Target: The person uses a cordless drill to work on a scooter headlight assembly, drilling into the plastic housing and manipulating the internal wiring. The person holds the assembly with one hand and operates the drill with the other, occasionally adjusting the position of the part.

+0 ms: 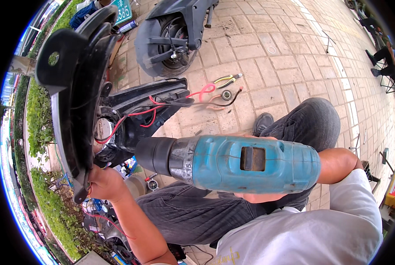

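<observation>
Beyond the left hand (103, 183), a black scooter panel (80, 88) stands upright, with a round housing (113, 137) and red wires (140, 112) behind it. Farther out on the paving (268, 62) lie yellow-handled pliers (226, 80), a small ring-shaped part (226, 94) and loose pink and black wire (206, 93), all well apart from both hands. A parked scooter's rear wheel (173, 37) sits at the far side. The person's knee (312, 121) in grey trousers rises just beyond the right hand (259, 196).

The left hand is closed around the lower edge of the panel, holding it up. The right hand is wrapped under a blue drill (246, 163), fingers hidden beneath the body, clamped on its grip. The drill lies across the lap, between the two hands, its dark chuck (155, 154) pointing toward the housing and just beside the left hand. The panel's edge partly blocks the view of the housing.
</observation>
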Action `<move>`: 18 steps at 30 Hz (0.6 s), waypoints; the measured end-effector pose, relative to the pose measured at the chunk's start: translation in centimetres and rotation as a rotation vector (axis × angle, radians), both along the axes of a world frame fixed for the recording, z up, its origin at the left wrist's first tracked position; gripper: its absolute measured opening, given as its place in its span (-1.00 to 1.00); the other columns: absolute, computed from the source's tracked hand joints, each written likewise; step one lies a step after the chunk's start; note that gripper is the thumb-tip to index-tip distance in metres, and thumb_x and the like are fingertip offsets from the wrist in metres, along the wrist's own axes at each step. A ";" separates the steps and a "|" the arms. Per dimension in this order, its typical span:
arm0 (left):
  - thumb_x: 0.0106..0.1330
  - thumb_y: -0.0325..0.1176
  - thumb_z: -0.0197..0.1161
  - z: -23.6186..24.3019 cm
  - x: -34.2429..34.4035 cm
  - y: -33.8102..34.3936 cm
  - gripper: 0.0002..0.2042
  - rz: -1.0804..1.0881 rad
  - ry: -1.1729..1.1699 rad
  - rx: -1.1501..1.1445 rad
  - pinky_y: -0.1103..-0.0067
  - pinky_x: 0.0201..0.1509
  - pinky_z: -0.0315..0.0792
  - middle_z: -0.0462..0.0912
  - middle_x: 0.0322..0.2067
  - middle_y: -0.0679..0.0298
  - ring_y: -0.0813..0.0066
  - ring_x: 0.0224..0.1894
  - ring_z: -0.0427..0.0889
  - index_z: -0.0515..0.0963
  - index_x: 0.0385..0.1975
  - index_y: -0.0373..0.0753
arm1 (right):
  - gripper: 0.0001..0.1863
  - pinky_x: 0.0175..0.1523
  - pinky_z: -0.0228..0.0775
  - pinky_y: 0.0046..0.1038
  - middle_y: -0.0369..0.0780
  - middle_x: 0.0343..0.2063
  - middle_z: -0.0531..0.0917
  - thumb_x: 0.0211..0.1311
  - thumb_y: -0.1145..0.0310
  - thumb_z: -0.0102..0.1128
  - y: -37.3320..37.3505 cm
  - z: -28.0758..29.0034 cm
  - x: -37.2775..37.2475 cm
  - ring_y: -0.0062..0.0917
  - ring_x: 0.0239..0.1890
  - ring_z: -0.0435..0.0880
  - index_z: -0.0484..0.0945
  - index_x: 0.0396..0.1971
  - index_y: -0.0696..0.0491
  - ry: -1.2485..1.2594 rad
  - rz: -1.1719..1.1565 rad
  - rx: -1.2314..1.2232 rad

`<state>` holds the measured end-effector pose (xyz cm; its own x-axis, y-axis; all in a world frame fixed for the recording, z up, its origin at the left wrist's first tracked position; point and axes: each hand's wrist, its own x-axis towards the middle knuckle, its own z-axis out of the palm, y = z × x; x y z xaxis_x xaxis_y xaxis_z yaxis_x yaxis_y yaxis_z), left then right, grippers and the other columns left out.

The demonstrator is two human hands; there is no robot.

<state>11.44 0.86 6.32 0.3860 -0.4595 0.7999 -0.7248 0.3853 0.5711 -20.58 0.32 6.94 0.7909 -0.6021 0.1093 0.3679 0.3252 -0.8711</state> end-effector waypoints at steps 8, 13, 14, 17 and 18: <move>0.30 -0.11 -0.03 -0.4 -0.1 0.2 -0.59 0.213 -0.129 0.056 0.58 -0.26 0.44 0.55 -0.38 0.16 0.47 -0.38 0.52 0.45 -0.29 -0.45 | -0.49 0.02 0.36 -0.49 -0.25 -0.12 0.46 0.03 0.33 0.09 0.4 0.0 0.1 -0.55 -0.11 0.49 0.24 0.02 0.09 0.085 -0.040 -0.131; 0.30 -0.33 -0.04 -0.4 -0.2 0.2 -0.74 0.295 -0.123 -0.003 0.56 -0.33 0.38 0.54 -0.36 0.13 0.44 -0.44 0.48 0.43 -0.35 -0.47 | -0.52 0.01 0.37 -0.49 -0.26 -0.13 0.47 0.05 0.32 0.07 0.5 -0.5 0.5 -0.55 -0.12 0.49 0.25 0.01 0.09 0.099 -0.049 -0.210; 0.30 -0.31 -0.04 -0.2 -0.2 0.3 -0.72 0.307 -0.115 0.001 0.56 -0.33 0.38 0.54 -0.36 0.13 0.44 -0.44 0.48 0.43 -0.35 -0.47 | -0.52 0.01 0.37 -0.49 -0.26 -0.13 0.47 0.05 0.32 0.07 0.5 -0.5 0.6 -0.55 -0.12 0.49 0.25 0.01 0.08 0.105 -0.056 -0.228; 0.33 -0.20 -0.04 0.3 -1.2 -0.3 -0.66 0.293 0.007 0.004 0.56 -0.30 0.40 0.54 -0.37 0.14 0.46 -0.42 0.49 0.43 -0.35 -0.46 | -0.53 0.01 0.37 -0.49 -0.26 -0.14 0.47 0.06 0.31 0.05 0.7 -0.8 0.6 -0.55 -0.12 0.49 0.25 0.00 0.08 0.123 -0.085 -0.296; 0.33 -0.16 -0.05 0.3 -1.3 -0.5 -0.63 0.195 0.090 0.010 0.57 -0.29 0.41 0.54 -0.38 0.14 0.47 -0.41 0.49 0.43 -0.34 -0.46 | -0.54 0.01 0.37 -0.49 -0.26 -0.14 0.47 0.07 0.31 0.05 0.9 -0.8 0.6 -0.55 -0.12 0.49 0.25 0.00 0.08 0.125 -0.093 -0.320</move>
